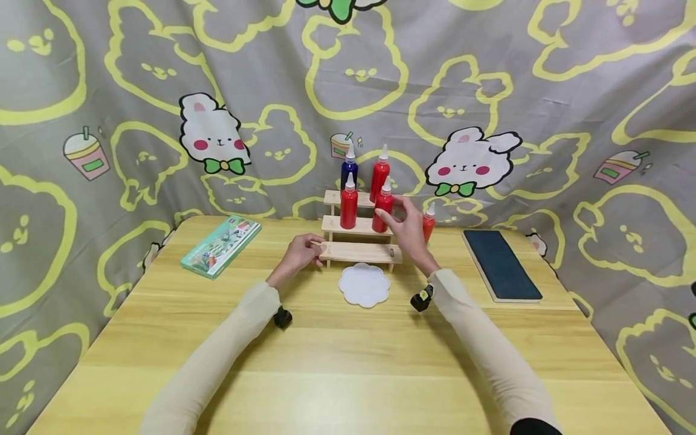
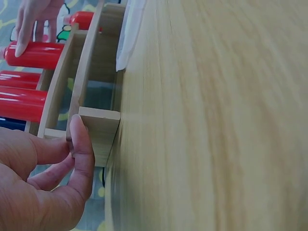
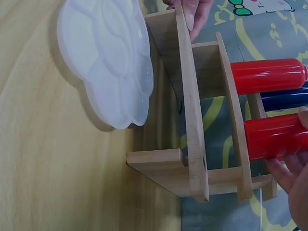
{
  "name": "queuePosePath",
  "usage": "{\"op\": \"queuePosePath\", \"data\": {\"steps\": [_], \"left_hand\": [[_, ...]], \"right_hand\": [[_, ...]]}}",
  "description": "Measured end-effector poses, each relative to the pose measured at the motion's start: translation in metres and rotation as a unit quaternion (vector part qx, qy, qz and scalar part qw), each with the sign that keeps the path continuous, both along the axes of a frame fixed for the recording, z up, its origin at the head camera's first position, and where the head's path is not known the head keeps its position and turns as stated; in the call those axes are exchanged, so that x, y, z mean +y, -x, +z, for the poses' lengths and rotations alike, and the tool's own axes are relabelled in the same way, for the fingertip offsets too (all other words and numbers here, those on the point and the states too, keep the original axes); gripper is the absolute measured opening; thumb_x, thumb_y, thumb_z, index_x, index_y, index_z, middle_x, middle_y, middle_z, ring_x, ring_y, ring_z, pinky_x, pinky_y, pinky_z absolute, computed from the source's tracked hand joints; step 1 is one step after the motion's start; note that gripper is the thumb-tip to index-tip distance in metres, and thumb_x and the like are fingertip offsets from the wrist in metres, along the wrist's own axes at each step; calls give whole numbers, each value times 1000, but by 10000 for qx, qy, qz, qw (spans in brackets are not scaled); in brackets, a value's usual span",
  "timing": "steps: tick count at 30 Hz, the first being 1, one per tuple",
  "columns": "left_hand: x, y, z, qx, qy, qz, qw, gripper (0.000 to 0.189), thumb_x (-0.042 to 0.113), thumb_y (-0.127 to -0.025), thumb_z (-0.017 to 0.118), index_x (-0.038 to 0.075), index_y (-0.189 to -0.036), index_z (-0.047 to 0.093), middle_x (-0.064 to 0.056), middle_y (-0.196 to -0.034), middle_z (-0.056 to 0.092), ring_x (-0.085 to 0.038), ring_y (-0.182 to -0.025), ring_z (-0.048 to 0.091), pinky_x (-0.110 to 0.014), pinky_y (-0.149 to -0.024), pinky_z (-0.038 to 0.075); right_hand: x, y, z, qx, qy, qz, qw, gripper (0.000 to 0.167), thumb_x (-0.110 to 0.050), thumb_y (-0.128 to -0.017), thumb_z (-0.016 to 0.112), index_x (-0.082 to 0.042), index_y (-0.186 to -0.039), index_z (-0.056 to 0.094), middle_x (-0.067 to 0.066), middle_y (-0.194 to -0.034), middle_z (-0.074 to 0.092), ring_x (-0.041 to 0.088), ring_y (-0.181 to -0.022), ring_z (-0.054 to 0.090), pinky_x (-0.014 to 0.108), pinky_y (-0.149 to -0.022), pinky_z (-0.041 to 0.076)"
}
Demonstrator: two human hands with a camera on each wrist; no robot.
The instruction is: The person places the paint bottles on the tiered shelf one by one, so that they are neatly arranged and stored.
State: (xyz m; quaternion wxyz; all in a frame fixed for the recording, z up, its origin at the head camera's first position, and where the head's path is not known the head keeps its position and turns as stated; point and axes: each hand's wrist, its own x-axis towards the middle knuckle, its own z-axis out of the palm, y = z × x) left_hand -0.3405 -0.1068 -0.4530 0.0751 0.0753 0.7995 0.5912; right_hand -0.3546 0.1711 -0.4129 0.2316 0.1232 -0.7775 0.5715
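A three-step wooden rack [image 1: 361, 252] stands at the back of the table. My left hand [image 1: 303, 249] pinches the left end of its lowest step between thumb and fingers, as the left wrist view shows closely. My right hand [image 1: 408, 226] holds a red squeeze bottle [image 1: 383, 211] with a white nozzle, upright at the right of the middle step. Beside it on that step is another red bottle [image 1: 348, 208]. On the top step stand a dark blue bottle [image 1: 349, 169] and a red bottle [image 1: 380, 178]. The lowest step carries nothing.
One more red bottle [image 1: 429, 223] stands behind my right hand. A white flower-shaped palette [image 1: 364, 285] lies before the rack. At the left is a green illustrated box [image 1: 220, 246], at the right a dark flat board [image 1: 501, 266]. A patterned curtain [image 1: 272, 72] hangs behind the table.
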Motion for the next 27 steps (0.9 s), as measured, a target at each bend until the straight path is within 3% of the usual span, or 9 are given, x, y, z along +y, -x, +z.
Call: {"op": "queuePosePath", "data": {"steps": [20,23,27], "left_hand": [[-2,1,3,-6,-61,-14,10000,29,1,-104,60,-10,-130,63,-8,-80,63,-13,-57,65,-28,-65,63],[-2,2,3,-23,-67,-64,10000,30,2,-104,60,-10,-131,63,-8,-79,61,-12,-57,66,-28,-65,64],[-2,2,3,-54,20,-63,10000,30,3,-104,61,-10,-131,63,-8,-79,63,-13,-57,66,-25,-62,61]], "right_hand": [[-1,6,1,-246,177,228,9993,53,-16,-96,79,-2,-142,58,21,-131,65,34,-126,63,46,-112,53],[0,1,9,-468,161,270,9984,56,-14,-96,78,-2,-146,56,24,-135,64,37,-128,61,49,-114,52],[4,-18,33,-683,152,491,9963,68,-8,-94,79,3,-153,47,27,-144,58,44,-134,56,54,-115,50]]}}
